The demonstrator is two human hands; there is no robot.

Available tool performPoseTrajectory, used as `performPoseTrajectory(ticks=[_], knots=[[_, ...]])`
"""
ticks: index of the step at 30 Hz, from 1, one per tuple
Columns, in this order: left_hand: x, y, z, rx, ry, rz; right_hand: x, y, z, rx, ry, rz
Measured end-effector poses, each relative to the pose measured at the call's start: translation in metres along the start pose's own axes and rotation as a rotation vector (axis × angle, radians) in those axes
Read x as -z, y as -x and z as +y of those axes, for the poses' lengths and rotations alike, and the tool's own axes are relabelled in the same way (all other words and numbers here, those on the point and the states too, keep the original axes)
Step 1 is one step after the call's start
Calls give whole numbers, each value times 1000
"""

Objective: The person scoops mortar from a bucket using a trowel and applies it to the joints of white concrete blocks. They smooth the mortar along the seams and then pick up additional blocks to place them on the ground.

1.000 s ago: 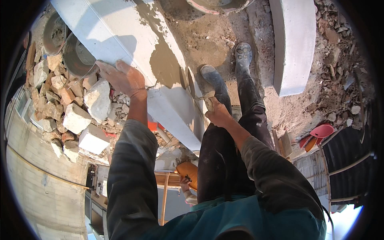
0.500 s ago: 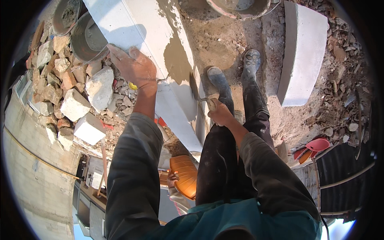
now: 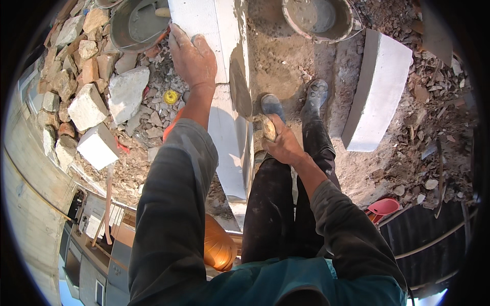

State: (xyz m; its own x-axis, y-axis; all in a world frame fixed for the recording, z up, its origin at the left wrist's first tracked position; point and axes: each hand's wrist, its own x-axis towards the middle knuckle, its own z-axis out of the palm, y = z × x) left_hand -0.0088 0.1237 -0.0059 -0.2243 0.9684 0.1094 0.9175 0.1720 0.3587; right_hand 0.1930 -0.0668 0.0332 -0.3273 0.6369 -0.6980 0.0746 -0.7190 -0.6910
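Note:
A wall of white blocks (image 3: 228, 122) runs away from me, with a visible joint between two of its blocks. Grey wet mortar (image 3: 239, 76) coats part of its right side. My left hand (image 3: 194, 60) rests against the wall's left edge near that joint, fingers stretched out and holding nothing. On the other side, my right hand (image 3: 283, 145) is closed round the pale wooden handle of a trowel (image 3: 269, 128). The trowel's blade points toward the mortared side and is mostly lost to view.
Mortar buckets stand at far left (image 3: 113, 30) and far right (image 3: 291, 23). A loose white block (image 3: 380, 92) lies to the right. Broken stones (image 3: 88, 107) and a yellow round object (image 3: 171, 97) lie left. A pink scoop (image 3: 384, 206) and an orange ribbed object (image 3: 219, 245) are nearer me.
My view has shifted, so the wall and buckets sit differently. The trowel blade, visible beside the wall before, is now mostly hidden. Another person's hand on the orange object has gone from view.

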Motion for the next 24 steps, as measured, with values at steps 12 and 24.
performPoseTrajectory(ticks=[12,24], knots=[[80,132,-61,674,548,-148,-1,65,-50,111,511,-47],[57,285,-65,856,339,-238,-29,51,-97,40,1128,-271]])
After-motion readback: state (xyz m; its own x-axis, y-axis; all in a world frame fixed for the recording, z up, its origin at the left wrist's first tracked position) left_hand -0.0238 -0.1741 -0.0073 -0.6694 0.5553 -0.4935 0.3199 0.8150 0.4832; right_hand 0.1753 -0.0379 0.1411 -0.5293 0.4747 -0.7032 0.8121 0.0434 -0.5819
